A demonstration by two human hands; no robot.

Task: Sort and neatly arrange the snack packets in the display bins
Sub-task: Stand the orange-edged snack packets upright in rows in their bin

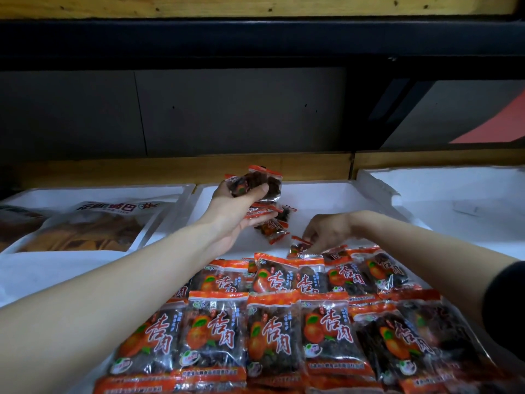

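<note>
Several orange-and-clear snack packets [272, 331] with dark dried fruit lie in neat rows across the near part of the white middle bin [326, 194]. My left hand [241, 211], raised over the bin's far half, grips a bunch of the same packets [255, 183], with more packets tucked under its fingers. A few loose packets [275, 228] lie on the bin floor just beneath it. My right hand [326, 231] reaches down at the back edge of the rows and pinches one small packet [299, 247].
The white bin on the left [93, 191] holds large clear bags of brown snacks [85, 228]. A white bin on the right [454, 200] shows only its bare floor. A wooden ledge [199, 166] and a dark back panel stand behind the bins.
</note>
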